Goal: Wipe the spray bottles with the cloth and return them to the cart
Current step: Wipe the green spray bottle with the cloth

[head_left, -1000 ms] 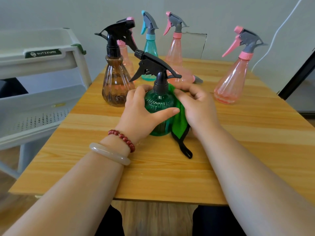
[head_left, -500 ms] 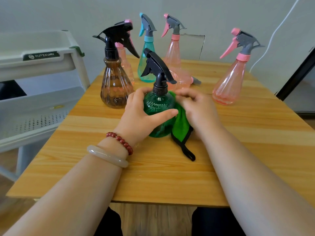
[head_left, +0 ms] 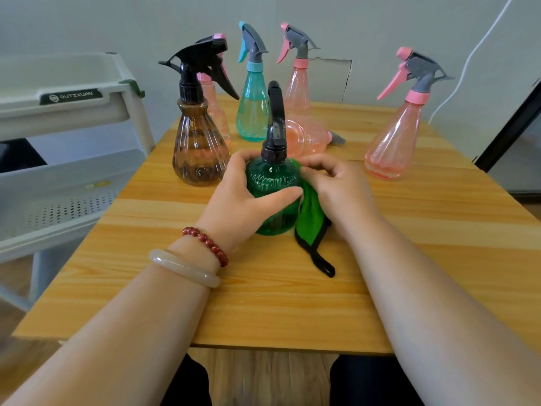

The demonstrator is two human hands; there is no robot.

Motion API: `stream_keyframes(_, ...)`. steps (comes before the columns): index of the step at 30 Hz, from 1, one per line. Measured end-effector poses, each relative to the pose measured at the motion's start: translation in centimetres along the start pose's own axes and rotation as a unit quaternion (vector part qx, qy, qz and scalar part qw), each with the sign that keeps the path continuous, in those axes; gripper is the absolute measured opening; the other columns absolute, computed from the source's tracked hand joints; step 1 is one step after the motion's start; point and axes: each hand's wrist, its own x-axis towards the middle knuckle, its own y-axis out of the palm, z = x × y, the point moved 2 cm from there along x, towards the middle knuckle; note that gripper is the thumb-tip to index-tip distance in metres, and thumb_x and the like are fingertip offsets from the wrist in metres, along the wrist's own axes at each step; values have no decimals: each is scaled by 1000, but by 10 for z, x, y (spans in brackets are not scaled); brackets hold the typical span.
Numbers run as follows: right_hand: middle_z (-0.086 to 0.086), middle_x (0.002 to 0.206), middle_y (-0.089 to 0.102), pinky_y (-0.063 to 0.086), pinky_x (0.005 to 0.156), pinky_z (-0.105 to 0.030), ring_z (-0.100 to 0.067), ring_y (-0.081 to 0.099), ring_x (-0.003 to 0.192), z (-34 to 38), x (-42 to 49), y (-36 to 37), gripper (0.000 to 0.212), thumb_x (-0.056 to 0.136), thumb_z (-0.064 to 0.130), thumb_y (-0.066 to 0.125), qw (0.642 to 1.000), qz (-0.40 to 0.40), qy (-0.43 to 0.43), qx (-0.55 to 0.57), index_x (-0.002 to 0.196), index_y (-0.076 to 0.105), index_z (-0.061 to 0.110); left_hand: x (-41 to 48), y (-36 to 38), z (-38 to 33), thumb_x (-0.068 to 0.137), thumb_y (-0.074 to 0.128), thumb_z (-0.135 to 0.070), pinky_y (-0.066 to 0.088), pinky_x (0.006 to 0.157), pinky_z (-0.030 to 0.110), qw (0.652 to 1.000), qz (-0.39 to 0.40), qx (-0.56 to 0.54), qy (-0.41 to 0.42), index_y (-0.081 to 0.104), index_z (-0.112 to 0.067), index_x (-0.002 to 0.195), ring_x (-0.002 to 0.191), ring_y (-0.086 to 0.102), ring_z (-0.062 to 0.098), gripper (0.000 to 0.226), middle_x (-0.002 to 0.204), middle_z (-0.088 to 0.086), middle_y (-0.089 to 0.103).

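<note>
A dark green spray bottle (head_left: 272, 183) with a black trigger head stands upright on the wooden table (head_left: 263, 303) in the middle of the view. My left hand (head_left: 243, 197) grips its round body from the left, thumb across the front. My right hand (head_left: 336, 186) holds a green cloth (head_left: 310, 218) with black edging and presses it against the bottle's right side. The cloth's black loop trails onto the table. The trigger head points straight away from me.
Behind stand a brown bottle (head_left: 199, 145), a teal bottle (head_left: 251, 112), pink bottles (head_left: 298, 89) (head_left: 215, 112), a pink bottle lying on its side (head_left: 310, 137), and another pink bottle (head_left: 395, 139) at right. A white tiered cart (head_left: 67, 118) stands left of the table.
The green bottle has turned under my hands: its trigger head swung from pointing left to pointing away from me. My right hand with the cloth stayed against the bottle's right side.
</note>
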Motion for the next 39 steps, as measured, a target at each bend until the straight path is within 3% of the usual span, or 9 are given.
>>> stream_keyframes(3,4,96,72,55,80,-39,-19,68,88,-5,-1,2,13,93,18,64,997,36,42,-50,92,74,27,0,1,-1,52,81,-64,45,106,35,998,-10,64,-2,34,-51,105,117,51,7,72,128,-9,47)
stream_keyframes(9,8,95,74,52,96,-45,-20,68,103,8,-3,7,21,83,22,69,987,10,-51,149,82,76,42,1,-2,1,72,83,-33,52,89,17,999,-20,40,11,39,-41,116,101,59,-9,63,114,-17,56)
stream_keyframes(14,6,85,70,56,76,-38,-23,68,84,0,-1,3,24,92,18,65,1000,13,-14,0,80,69,38,2,-5,3,78,80,-20,55,90,29,1000,-17,-8,-14,43,-30,122,103,63,6,58,115,-7,61)
stream_keyframes(18,13,81,63,50,64,-27,-13,62,74,-2,-3,3,12,94,18,63,990,70,29,-122,92,69,29,3,-4,5,73,83,-40,43,102,26,998,-37,59,-8,42,-33,120,117,48,8,63,130,-6,42)
stream_keyframes(22,13,89,69,55,83,-33,-14,68,90,9,-6,4,23,93,14,65,998,-11,-44,48,88,67,36,1,-3,1,69,79,-49,40,94,15,994,-60,92,19,45,-38,124,113,46,4,65,127,-8,41)
stream_keyframes(25,14,98,71,54,93,-32,-7,67,102,17,-10,5,22,92,12,65,989,-9,-118,87,95,68,33,1,-4,0,76,77,-39,52,95,28,997,-47,47,33,47,-44,119,111,57,4,53,123,-10,55)
stream_keyframes(31,6,92,71,58,83,-45,-19,69,87,-5,-3,5,20,92,17,65,996,32,56,-54,82,70,33,3,-4,4,84,74,-28,54,83,26,999,-30,2,15,44,-37,117,102,63,6,45,112,-11,61)
stream_keyframes(35,3,87,73,58,82,-40,-18,71,88,5,-5,7,24,91,11,66,991,-2,11,134,83,73,32,2,-2,2,61,79,-65,45,98,27,999,-32,41,14,42,-45,115,118,51,6,68,127,-10,48)
stream_keyframes(39,3,97,74,56,88,-42,-20,70,97,2,-3,9,18,91,21,66,997,10,28,78,85,73,37,2,-2,2,70,79,-47,38,88,11,995,-38,87,12,38,-42,120,114,43,5,65,126,-8,35)
